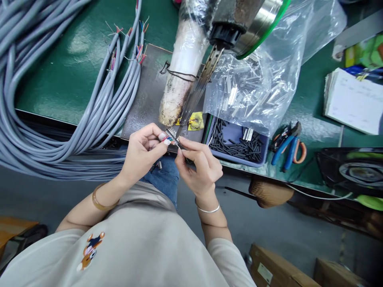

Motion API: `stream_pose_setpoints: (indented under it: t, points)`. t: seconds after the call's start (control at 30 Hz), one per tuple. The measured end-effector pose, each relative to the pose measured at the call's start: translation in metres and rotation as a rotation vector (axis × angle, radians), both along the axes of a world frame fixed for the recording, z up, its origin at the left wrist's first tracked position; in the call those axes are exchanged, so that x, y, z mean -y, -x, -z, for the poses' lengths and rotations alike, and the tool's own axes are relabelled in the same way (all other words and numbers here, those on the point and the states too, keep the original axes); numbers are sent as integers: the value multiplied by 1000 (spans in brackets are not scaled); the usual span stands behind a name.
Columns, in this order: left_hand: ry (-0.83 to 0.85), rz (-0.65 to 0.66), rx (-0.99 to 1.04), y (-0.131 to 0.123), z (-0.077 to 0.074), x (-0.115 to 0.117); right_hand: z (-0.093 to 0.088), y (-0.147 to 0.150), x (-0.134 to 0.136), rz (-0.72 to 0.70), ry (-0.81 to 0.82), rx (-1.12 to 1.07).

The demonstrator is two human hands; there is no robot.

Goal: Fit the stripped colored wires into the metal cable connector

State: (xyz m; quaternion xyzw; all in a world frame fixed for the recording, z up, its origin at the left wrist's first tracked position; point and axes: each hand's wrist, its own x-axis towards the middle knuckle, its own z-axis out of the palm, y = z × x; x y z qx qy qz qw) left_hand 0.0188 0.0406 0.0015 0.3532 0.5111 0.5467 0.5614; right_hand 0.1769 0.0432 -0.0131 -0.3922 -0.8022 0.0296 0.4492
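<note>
The little connector piece (171, 138), showing red and blue wire ends, is hovering at the front edge of the bench (68, 75), right under a metal tool tip (191, 103). The left hand (143, 153) is pinching it thumb-to-forefinger. The right hand (199, 167) is pinching a thin pale strand (179, 146) beside it, both wrists bending inward.

No word, number or brand can be read. A yellow sticker (196, 120) carries a dark print too blurred to make out. Faint lines on the white paper stack (354, 99) and a pale label on a cardboard box (265, 273) are equally illegible.
</note>
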Motion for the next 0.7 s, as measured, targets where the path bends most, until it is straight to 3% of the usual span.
stream_pose_setpoints:
  t: [0.4,0.7]
  points:
    - [-39,-23,27,-1,0,-3,1,2,-4,-20,52,-97]
    - [-30,-27,-11,1,-1,-2,-3,4,-4,1,-21,-25]
